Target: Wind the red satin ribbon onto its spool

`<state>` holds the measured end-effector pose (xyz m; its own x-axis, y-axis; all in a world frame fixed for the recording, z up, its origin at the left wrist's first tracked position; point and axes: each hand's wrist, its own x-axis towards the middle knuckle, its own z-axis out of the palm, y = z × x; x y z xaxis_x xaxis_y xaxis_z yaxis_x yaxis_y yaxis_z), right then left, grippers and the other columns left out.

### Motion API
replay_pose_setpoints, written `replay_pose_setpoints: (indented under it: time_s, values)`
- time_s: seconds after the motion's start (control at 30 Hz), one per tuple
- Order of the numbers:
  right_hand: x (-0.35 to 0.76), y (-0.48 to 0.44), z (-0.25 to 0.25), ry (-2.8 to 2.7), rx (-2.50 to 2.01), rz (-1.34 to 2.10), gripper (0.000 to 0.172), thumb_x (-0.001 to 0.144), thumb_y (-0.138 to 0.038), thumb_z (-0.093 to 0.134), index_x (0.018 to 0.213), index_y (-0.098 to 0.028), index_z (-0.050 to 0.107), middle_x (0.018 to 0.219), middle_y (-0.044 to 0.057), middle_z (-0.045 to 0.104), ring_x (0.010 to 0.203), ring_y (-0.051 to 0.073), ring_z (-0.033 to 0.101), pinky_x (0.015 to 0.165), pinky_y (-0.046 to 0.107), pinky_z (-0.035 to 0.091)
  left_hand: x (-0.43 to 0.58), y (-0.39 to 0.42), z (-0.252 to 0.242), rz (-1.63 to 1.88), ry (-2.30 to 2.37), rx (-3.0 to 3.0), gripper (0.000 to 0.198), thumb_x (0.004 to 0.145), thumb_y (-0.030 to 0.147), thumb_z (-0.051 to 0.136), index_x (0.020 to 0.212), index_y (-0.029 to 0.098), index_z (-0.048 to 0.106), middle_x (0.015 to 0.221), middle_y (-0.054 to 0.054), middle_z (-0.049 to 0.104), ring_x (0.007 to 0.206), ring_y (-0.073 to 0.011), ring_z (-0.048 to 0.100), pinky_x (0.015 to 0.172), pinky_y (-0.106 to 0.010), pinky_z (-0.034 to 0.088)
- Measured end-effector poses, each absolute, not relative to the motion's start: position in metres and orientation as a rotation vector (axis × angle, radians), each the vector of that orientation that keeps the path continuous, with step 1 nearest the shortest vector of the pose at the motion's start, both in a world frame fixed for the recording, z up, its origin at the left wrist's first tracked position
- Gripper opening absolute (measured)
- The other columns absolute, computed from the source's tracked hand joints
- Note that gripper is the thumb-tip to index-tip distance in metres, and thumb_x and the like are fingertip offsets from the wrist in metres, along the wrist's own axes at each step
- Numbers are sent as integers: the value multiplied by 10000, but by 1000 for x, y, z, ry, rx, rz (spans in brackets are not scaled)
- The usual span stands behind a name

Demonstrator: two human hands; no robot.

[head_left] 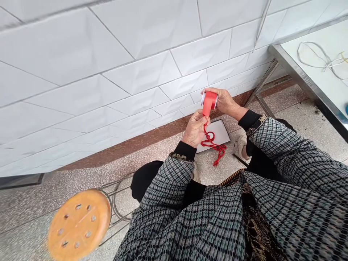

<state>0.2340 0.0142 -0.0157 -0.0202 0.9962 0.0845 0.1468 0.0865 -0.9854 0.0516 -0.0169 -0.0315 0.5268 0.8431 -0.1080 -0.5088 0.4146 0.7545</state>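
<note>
My right hand (pixel 222 100) is closed around a spool of red ribbon (pixel 210 100) with white end discs. A flat length of the ribbon runs down from the spool to my left hand (pixel 195 127), which pinches it between thumb and fingers. Below the left fingers hangs a knotted or braided red ribbon cord (pixel 214 145), with a loop near its top and a loose end at the bottom. Under it on the floor lies a flat white tray-like box lid (pixel 218 131) with a dark rim, partly covered by my left hand and the cord.
A white tiled wall (pixel 152 72) rises in front, with a brown skirting (pixel 130 146). An orange round stool (pixel 80 224) with holes stands at lower left. On the right is a metal-edged table (pixel 288 58) with white cable (pixel 315 65). A dark stick (pixel 239 160) lies near my shoe.
</note>
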Motion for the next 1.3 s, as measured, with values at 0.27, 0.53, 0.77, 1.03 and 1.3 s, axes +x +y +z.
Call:
replay_pose_setpoints:
  time_s: [0.27,0.53,0.77,1.03,1.3]
  values:
    - [228,15,-19,-1322,-1259,1111,377,896,-109,561,1250,-112,694,666,-21,657,436,76,485,403,167,392,49,-10,-30,821,597,833,364,622,322,996,790,187,703,581,75,479,539,-54,387,562,-211,347]
    - [230,21,-27,-1241,-1289,1113,349,939,-191,572,1264,-124,681,596,-43,607,390,74,456,373,162,347,50,-9,-32,907,620,743,367,612,295,1011,801,203,710,606,62,536,575,-62,471,575,-194,390]
    - [225,17,-17,-1044,-1241,1291,300,906,-176,644,1206,-172,653,618,-63,628,407,52,461,373,131,342,49,-12,-26,855,664,834,374,614,386,999,778,198,721,571,69,482,521,-62,346,536,-236,327]
    - [210,5,-3,-998,-1231,1387,58,960,-172,669,1015,-153,669,641,-31,688,408,56,472,386,158,372,51,-8,-33,943,776,870,326,658,302,964,653,174,664,684,14,672,690,-105,586,760,-256,472]
    - [201,0,1,-839,-1151,1574,104,972,-227,705,951,-174,618,598,-59,634,408,46,423,388,149,350,52,-7,-36,958,747,916,292,647,336,960,729,176,731,753,-11,764,721,-126,653,795,-275,507]
